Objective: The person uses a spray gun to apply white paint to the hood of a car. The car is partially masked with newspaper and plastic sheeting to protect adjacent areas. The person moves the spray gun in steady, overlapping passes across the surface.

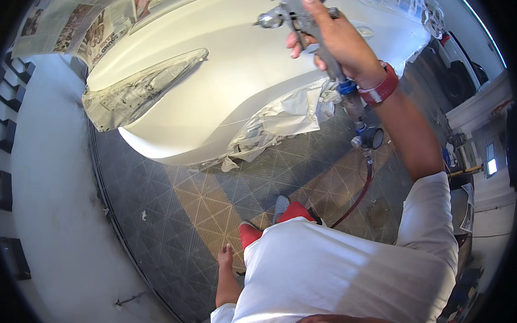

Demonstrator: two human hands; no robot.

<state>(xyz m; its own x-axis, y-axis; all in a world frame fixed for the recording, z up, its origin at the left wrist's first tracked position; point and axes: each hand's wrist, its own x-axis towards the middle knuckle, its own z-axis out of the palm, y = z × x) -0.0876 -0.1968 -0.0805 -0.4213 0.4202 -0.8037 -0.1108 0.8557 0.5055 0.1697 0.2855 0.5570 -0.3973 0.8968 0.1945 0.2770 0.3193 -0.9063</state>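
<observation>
My right hand (pixel 345 44) is raised over the car, shut round the grip of a metal spray gun (pixel 294 17). The gun's nozzle points left, across the pale painted car body (pixel 211 100). Below the grip hang a round pressure gauge (pixel 374 137) and a dark red air hose (pixel 359 200), which runs down behind my shirt. My left hand (pixel 225 255) hangs low at my side above the floor, loosely open, with nothing visible in it. Newspaper (pixel 142 88) masks the headlight area, and crumpled pale masking sheet (pixel 285 118) covers the wheel area.
Newspaper and plastic sheeting (pixel 100 30) cover the car's upper part. A pale wall (pixel 48 169) stands on the left, with dark brackets along it. Patterned grating tiles (pixel 197 198) form the floor. Another vehicle (pixel 457 69) and cluttered shelving (pixel 480 159) are at the right.
</observation>
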